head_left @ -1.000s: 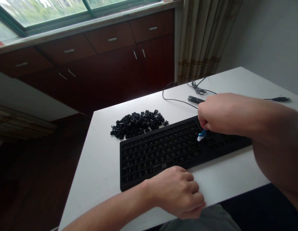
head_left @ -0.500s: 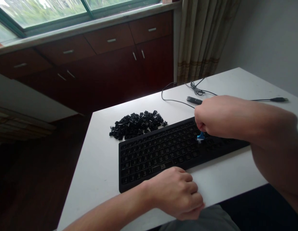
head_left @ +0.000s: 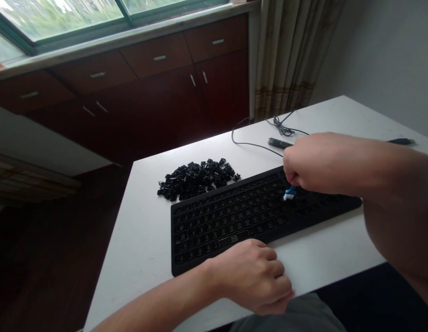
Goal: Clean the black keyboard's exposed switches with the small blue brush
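Nearest the onlooker, at the table's (head_left: pixel 131 240) front edge, lies the left hand (head_left: pixel 257 276), back upward and wrist nearly straight, its forearm crossing from the lower left; the fingers are curled under, and whether they enclose anything cannot be told. Just beyond it, the keyboard (head_left: pixel 231 214) lies flat and slightly aslant on the table, most of its key positions bare of caps, its near edge partly covered by the left hand. It would probably handle as a light, stiff plastic slab, best gripped by its solid end borders, the exposed key sockets being the more delicate part. Over its right-hand portion stands a small blue brush (head_left: pixel 289 192) with white bristles, likely light, with a firm handle and a yielding tip; the handle is the place to hold it. The right hand (head_left: pixel 314 161) pinches that handle with fingers closed together, knuckles high, wrist bent downward, forearm reaching in from the right. Behind the keyboard's left half is a heap of loose black keycaps (head_left: pixel 196 179), small, hard and probably easily scattered. Farther back lie a slim black object (head_left: pixel 278 143), partly hidden by the right hand, and a bundled cable (head_left: pixel 285 129); beyond the table stands a dark red cabinet (head_left: pixel 148 110).
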`<state>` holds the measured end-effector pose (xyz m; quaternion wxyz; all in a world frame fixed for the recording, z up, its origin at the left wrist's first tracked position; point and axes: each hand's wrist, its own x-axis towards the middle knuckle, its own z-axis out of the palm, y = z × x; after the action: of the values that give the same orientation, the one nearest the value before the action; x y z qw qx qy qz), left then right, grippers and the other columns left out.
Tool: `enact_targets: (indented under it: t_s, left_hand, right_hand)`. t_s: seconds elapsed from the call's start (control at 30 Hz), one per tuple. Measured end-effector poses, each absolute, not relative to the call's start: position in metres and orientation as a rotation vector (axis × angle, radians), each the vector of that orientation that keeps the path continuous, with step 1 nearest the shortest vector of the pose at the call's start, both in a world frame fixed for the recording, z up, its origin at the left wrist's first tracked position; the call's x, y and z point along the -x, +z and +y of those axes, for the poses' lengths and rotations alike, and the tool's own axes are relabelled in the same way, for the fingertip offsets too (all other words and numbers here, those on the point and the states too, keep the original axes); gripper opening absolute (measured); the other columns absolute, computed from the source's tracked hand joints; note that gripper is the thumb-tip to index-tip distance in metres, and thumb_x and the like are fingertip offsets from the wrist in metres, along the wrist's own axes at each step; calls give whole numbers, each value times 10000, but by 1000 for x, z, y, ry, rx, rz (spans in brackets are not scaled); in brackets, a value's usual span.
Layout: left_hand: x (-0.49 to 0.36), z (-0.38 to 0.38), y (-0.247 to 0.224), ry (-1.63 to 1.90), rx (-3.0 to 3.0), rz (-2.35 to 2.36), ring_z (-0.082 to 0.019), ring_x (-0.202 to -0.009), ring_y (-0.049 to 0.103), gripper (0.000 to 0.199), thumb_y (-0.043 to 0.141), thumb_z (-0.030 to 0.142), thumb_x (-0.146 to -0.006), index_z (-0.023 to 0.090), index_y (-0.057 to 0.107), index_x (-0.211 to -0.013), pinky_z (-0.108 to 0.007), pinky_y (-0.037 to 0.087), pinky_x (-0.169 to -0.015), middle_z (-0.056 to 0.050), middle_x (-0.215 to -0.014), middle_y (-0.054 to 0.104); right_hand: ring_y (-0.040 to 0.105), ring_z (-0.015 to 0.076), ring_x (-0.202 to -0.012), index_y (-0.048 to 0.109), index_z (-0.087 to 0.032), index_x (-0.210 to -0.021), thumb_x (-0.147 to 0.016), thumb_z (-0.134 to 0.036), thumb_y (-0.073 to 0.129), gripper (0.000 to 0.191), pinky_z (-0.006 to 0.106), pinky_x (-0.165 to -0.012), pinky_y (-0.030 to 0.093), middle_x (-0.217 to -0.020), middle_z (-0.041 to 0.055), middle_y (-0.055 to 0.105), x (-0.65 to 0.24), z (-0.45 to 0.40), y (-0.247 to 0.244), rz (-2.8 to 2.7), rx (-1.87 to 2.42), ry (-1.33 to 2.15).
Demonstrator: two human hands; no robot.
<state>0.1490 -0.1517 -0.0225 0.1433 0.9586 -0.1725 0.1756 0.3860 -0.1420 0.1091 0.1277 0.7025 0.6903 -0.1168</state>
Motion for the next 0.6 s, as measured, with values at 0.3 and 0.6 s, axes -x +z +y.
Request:
enact_targets:
  t_s: [0.3, 0.6]
  left_hand:
    - [-149, -152, -23, 418, -2795, -522, -128, -498, 467, 346, 548, 334, -964, 210, 482, -648, -320, 291, -488, 29, -563, 502]
    - [-149, -152, -24, 491, -2758, -495, -126, -493, 436, 343, 566, 329, -949, 209, 478, -641, -320, 285, -490, 35, -563, 503]
  right_hand:
    - [338, 98, -410, 646, -208, -561, -665, -151, 596, 129, 319, -521, 229, -471, -1, 524, -372, -136, 119, 2142, -1869, -239]
    - [462, 154, -488, 716, -219, -633, -702, -207, 650, 97, 339, -559, 282, -539, 40, 594, -384, -134, 115, 1886, -2078, -311]
